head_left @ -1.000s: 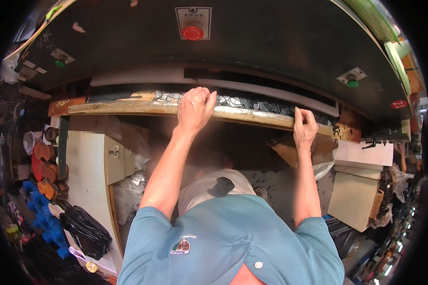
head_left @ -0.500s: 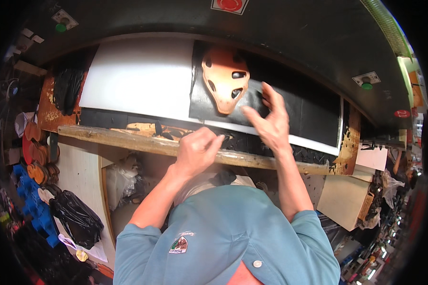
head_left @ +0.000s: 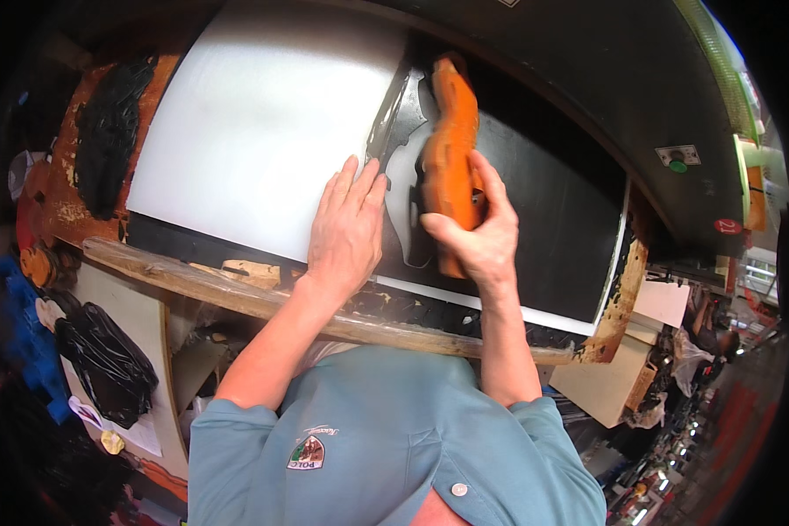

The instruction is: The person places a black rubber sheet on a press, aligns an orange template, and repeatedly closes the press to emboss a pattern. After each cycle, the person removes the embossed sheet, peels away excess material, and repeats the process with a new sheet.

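My right grip (head_left: 488, 235) is clamped on an orange form (head_left: 456, 140), thumb on the near left side and fingers around the right. The form is long and wavy-edged, blurred in places, and stands tilted on its edge over a black sheet (head_left: 552, 202); I cannot tell whether its lower end touches the sheet. My left grip (head_left: 346, 228) is spread flat and palm down, its fingers straight and close together, at the border between the black sheet and a white board (head_left: 245, 140). Between the two grips, a pale, curved shape (head_left: 398, 171) shows in the black sheet. A white margin runs along the sheet's near and right edges. The surface (head_left: 64, 197) is orange-brown and worn at its left end, where crumpled black material (head_left: 110, 131) lies. A wooden bar (head_left: 180, 279) borders it on my side, with a tan scrap (head_left: 252, 272) just beside the bar. Beyond, at right, a green button (head_left: 678, 165) sits on a dark panel (head_left: 600, 105).
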A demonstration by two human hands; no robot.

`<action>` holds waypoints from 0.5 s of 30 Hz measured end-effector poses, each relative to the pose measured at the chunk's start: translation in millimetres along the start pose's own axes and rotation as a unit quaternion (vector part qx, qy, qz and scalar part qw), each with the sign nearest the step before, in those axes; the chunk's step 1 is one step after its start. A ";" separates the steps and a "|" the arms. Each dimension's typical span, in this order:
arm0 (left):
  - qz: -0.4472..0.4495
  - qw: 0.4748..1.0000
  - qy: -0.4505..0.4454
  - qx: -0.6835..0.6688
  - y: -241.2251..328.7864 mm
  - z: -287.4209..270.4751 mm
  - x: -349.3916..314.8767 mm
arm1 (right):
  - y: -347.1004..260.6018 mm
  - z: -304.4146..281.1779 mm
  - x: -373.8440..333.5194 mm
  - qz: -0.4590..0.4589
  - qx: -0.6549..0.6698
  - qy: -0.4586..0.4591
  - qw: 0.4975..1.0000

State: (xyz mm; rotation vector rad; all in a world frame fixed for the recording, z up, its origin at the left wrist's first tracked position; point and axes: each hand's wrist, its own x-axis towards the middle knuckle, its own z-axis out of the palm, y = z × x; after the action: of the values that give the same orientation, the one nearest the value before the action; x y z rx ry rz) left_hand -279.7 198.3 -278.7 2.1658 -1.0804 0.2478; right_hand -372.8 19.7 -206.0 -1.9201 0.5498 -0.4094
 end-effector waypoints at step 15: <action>-0.127 0.982 -0.028 -0.139 48.4 5.8 9.5 | 20.7 -47.5 -6.9 0.058 0.385 -0.004 0.921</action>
State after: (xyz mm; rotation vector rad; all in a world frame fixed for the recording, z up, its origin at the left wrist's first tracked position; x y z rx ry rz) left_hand -311.3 168.6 -254.6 2.0386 -0.8039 -0.0780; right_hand -407.0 -19.8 -206.6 -1.1244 0.4084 -0.4558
